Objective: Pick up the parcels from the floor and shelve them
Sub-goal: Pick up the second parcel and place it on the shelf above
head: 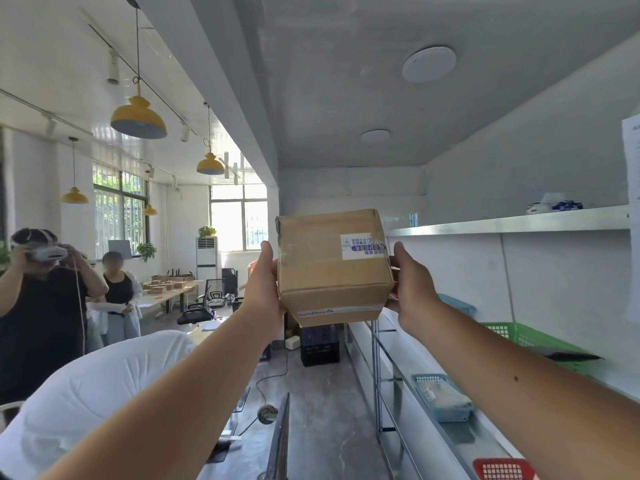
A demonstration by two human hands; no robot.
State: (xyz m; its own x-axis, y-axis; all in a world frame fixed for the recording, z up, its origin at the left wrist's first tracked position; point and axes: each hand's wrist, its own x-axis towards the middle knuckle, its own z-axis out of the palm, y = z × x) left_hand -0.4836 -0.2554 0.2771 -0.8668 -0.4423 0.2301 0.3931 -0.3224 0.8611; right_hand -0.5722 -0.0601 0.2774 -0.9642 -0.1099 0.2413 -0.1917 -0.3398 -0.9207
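A brown cardboard parcel [329, 268] with a white shipping label is held up in the air at about head height, between both hands. My left hand [265, 289] presses its left side, thumb up along the edge. My right hand [414, 289] clamps the right side. The parcel hangs just left of the end of the metal top shelf [512, 220], roughly level with it and not touching it. The white shelving unit runs along the right wall with lower shelves below.
A green basket [530, 337], a blue basket [446, 400] and a red basket [502, 469] sit on the lower shelves. A white-and-blue packet [554, 204] lies on the top shelf. A dark crate [320, 344] stands on the floor ahead. Two people stand at left beside a large white sack [86, 393].
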